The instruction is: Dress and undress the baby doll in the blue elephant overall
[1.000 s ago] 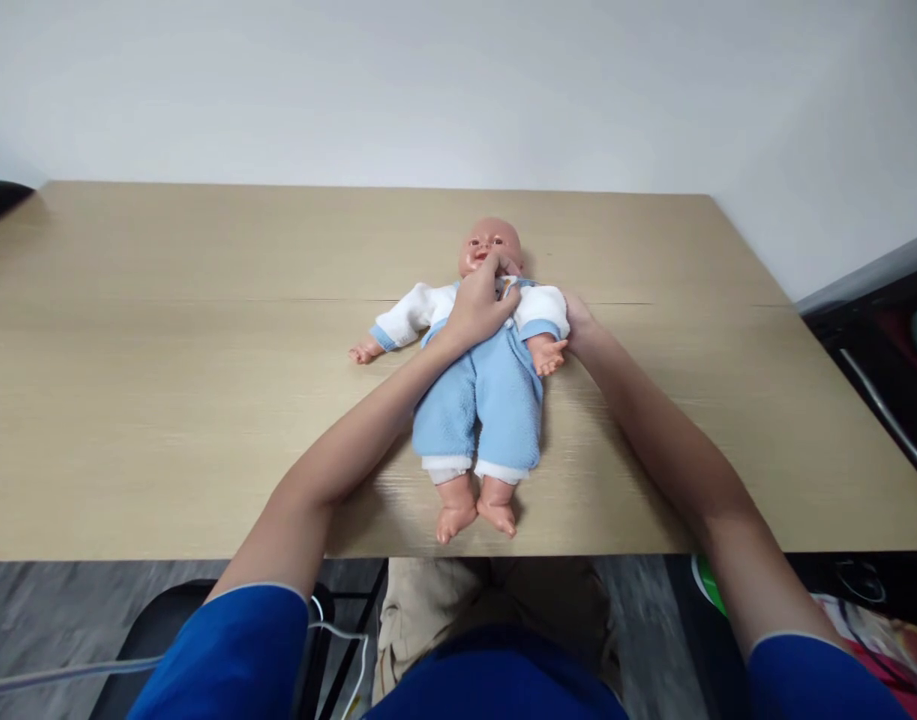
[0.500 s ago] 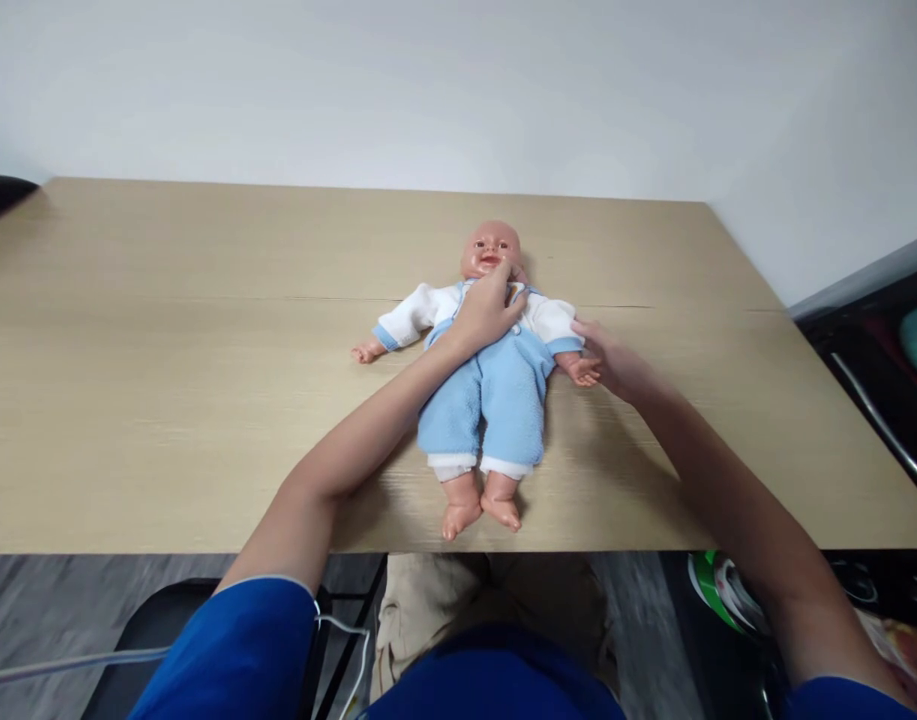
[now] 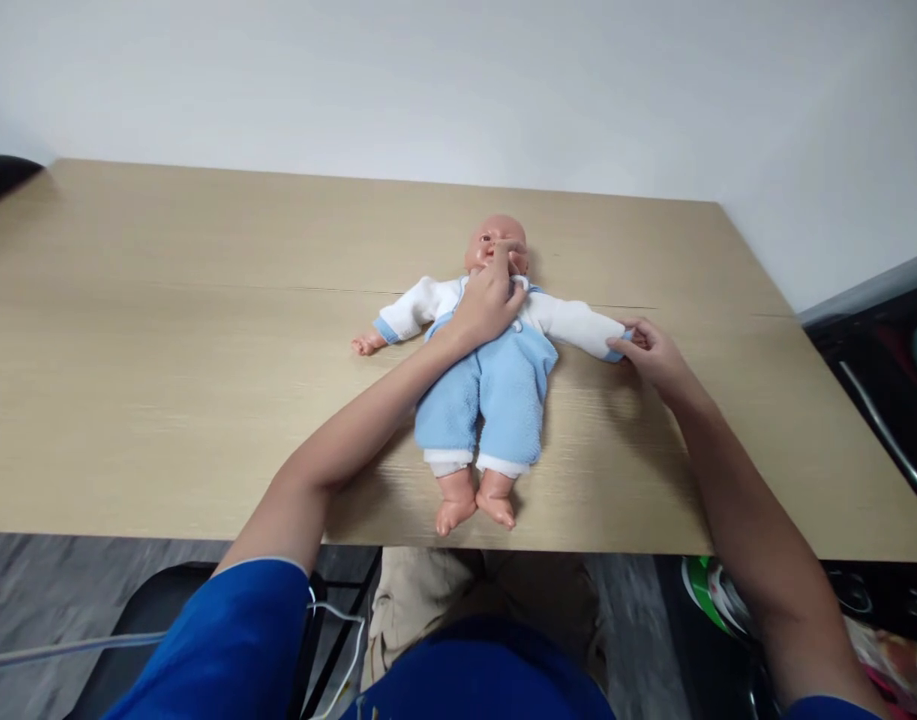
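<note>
Blue sleeves [image 3: 225, 640] frame the bottom of the view, with khaki trousers showing between them just under the near edge of the pale wooden desk [image 3: 165, 400]. On the desk lies a baby doll [image 3: 495, 380] on its back, bare feet at the near edge and head pointing toward the far wall, dressed in light blue dungarees over a white top with blue cuffs. The left hand [image 3: 488, 305] rests on the doll's chest, fingers curled, with one finger reaching up onto the doll's face at the mouth. The right hand [image 3: 653, 352] is closed around the end of the doll's sleeve at the cuff, holding that arm stretched straight out to the side. The doll's other arm lies outstretched on the desk, its small hand free. Beyond the desk stands a plain white wall [image 3: 458, 90].
</note>
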`<move>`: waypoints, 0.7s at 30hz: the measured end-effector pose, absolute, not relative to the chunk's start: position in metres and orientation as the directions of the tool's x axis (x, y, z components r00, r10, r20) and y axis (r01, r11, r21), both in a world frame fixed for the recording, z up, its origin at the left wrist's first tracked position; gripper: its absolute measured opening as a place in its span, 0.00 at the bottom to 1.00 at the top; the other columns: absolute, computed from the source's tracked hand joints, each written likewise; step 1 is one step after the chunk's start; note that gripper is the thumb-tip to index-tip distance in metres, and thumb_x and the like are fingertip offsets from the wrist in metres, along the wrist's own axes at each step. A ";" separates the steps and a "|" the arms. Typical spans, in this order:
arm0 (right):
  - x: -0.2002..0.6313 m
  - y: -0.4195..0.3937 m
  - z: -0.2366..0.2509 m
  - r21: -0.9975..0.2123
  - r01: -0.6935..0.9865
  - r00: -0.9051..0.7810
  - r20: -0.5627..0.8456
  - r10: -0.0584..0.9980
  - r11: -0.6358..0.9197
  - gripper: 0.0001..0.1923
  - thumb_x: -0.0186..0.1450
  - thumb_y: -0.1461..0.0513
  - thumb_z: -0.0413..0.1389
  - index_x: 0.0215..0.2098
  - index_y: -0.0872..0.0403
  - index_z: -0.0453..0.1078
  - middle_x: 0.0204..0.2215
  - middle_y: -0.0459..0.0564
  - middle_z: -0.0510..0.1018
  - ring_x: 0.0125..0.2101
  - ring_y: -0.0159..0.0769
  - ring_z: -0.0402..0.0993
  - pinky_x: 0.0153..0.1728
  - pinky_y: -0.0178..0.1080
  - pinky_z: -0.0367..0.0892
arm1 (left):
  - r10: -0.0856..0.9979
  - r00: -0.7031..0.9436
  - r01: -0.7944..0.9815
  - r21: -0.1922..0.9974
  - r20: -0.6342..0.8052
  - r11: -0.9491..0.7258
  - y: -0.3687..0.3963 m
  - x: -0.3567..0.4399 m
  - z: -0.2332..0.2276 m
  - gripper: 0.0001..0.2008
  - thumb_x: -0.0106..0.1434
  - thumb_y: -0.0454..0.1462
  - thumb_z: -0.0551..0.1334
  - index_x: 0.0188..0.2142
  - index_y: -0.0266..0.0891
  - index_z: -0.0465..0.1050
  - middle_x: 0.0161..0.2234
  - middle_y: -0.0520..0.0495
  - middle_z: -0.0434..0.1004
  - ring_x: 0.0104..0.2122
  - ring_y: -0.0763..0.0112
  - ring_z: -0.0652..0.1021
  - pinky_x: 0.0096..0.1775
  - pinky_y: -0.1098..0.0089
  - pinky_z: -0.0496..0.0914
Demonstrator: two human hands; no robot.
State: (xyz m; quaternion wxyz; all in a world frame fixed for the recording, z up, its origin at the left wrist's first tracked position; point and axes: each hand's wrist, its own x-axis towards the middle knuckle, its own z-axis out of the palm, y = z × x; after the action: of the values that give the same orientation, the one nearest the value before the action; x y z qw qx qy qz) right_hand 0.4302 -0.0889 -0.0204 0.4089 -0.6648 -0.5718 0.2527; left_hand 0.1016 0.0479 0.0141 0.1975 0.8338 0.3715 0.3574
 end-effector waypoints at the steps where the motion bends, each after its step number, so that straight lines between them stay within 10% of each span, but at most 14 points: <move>1: 0.432 -0.089 -0.023 -0.820 0.573 0.231 0.138 0.963 -0.020 0.25 0.64 0.42 0.71 0.52 0.46 0.82 0.41 0.55 0.91 0.40 0.54 0.87 0.45 0.55 0.87 | 0.754 0.486 0.495 0.572 0.441 -0.654 0.048 0.101 0.016 0.20 0.82 0.32 0.58 0.70 0.44 0.69 0.60 0.35 0.87 0.62 0.48 0.86 0.69 0.47 0.74; 8: 0.393 -0.103 -0.012 -0.449 0.881 0.143 0.555 0.819 0.150 0.26 0.68 0.51 0.65 0.61 0.51 0.81 0.64 0.67 0.88 0.69 0.71 0.80 0.76 0.78 0.68 | 0.749 0.505 0.632 0.408 0.429 -0.659 0.038 0.098 0.027 0.16 0.82 0.35 0.57 0.61 0.42 0.80 0.63 0.32 0.87 0.68 0.39 0.79 0.73 0.40 0.67; 14: 0.325 -0.113 -0.017 -0.796 0.515 0.044 0.393 0.918 0.316 0.21 0.81 0.41 0.62 0.60 0.45 0.79 0.57 0.58 0.88 0.54 0.55 0.86 0.58 0.58 0.85 | 0.650 0.568 0.540 0.367 0.505 -0.757 0.034 0.097 0.036 0.16 0.83 0.39 0.58 0.61 0.44 0.82 0.68 0.31 0.82 0.73 0.35 0.74 0.75 0.35 0.63; 21: 0.323 -0.087 -0.019 -0.931 0.305 -0.116 0.171 0.978 0.199 0.38 0.73 0.25 0.65 0.33 0.46 0.68 0.30 0.44 0.67 0.33 0.40 0.65 0.39 0.46 0.71 | 0.481 0.761 0.321 0.392 0.436 -0.863 0.031 0.098 0.037 0.19 0.84 0.49 0.58 0.56 0.40 0.83 0.57 0.33 0.86 0.59 0.43 0.79 0.70 0.42 0.69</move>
State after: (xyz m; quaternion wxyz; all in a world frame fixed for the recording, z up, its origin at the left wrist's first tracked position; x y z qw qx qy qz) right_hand 0.3232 -0.0873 -0.0187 0.4362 -0.5018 -0.6397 0.3858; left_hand 0.0984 0.0305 0.0366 0.1483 0.9264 0.2162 0.2701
